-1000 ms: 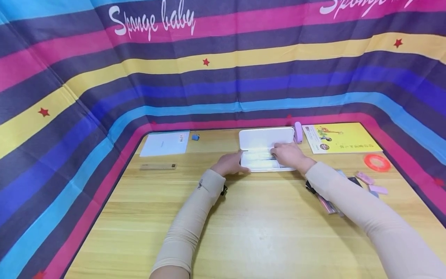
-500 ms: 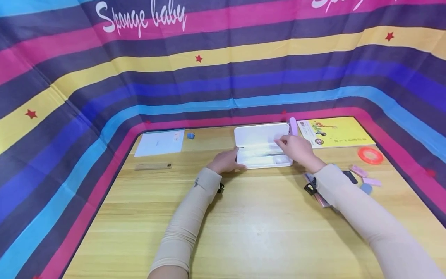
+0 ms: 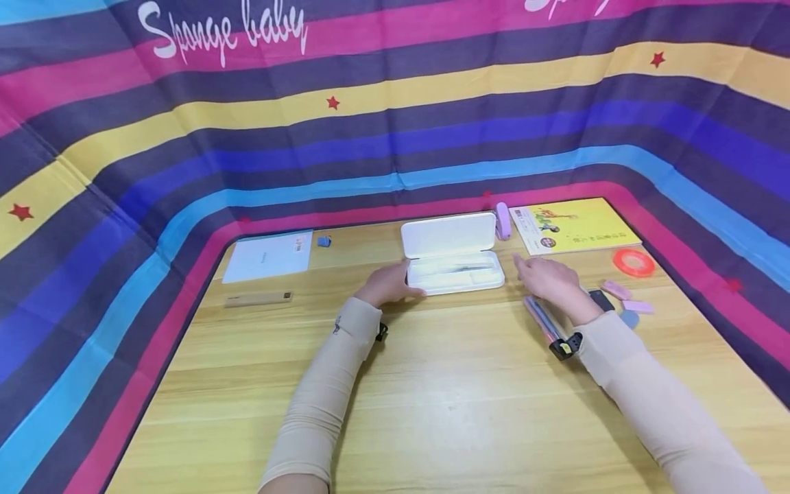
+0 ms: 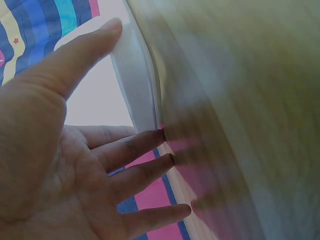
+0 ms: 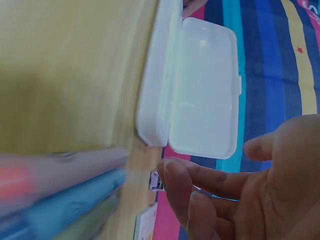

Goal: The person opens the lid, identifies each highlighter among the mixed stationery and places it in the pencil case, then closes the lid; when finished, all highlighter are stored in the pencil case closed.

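A white pencil case [image 3: 441, 281] lies open near the back of the desk [image 3: 401, 412], its lid [image 3: 449, 237] tilted up behind the tray. A slim dark-and-pale item [image 3: 472, 268] lies lengthwise inside, too small to identify. The left hand [image 3: 387, 283] has its grip on the case's left end, thumb along the front wall and fingers at the end and behind. The right hand [image 3: 548, 279] is just right of the case, apart from it, its grip released and its fingers loosely bent around nothing. Just beside that wrist lie several pens [image 3: 542, 320], with a black block [image 3: 600, 300], 2 pink blocks [image 3: 617, 290] and a grey-blue piece [image 3: 629, 318] farther right. Behind these are an orange ring [image 3: 636, 272] and a yellow book [image 3: 592, 226], with a lilac object [image 3: 503, 221] just beside the lid. Well left lie a white booklet [image 3: 268, 256], a small blue object [image 3: 324, 241] and a tan ruler-like strip [image 3: 258, 299].
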{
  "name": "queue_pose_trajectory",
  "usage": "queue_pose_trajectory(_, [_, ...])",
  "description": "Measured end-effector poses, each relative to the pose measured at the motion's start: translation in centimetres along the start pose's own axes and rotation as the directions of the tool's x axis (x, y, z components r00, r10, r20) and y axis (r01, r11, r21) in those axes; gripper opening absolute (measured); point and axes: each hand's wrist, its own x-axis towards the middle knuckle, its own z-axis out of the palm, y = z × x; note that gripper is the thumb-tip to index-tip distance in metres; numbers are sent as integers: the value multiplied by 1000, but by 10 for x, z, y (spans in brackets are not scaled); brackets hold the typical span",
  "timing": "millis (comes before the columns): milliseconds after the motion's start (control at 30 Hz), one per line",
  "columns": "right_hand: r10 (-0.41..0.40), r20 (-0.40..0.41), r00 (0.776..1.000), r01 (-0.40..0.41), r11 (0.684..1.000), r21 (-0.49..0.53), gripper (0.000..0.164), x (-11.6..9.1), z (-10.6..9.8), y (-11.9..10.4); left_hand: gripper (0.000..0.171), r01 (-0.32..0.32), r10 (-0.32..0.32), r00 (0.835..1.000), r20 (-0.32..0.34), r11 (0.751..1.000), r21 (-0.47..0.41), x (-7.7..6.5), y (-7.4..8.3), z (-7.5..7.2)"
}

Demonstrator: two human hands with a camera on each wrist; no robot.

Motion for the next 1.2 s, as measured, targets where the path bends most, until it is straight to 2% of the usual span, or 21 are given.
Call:
queue_pose_trajectory(167, [-15, 6, 1000, 15, 996, -83, 64, -10, 8, 9, 98, -10, 10, 1000, 1, 1000, -10, 0, -1, 1])
queue_pose_trajectory(333, [-2, 59, 998, 8, 994, -105, 46, -17, 11, 13, 92, -20, 20, 1000, -12, 1000, -15, -1, -1, 0])
queue_pose_trajectory(433, [13, 76, 997, -5, 994, -109, 44, -19, 15, 14, 91, -11, 10, 1000, -10, 1000, -18, -1, 0, -1])
queue_pose_trajectory(667, [21, 59, 998, -14, 994, -108, 45, -24, 23, 13, 90, 2, -2, 1000, -2, 1000, -26, -1, 1, -2])
queue_pose_trajectory(1033, [-23, 76, 997, 36, 986, -164, 40, -26, 23, 11, 93, -10, 10, 1000, 0, 1000, -23, -1, 0, -2])
queue_pose_trajectory(1200, [-14, 50, 999, 21, 990, -140, 42, -27, 21, 7, 93, -17, 17, 1000, -6, 1000, -16, 0, -2, -1])
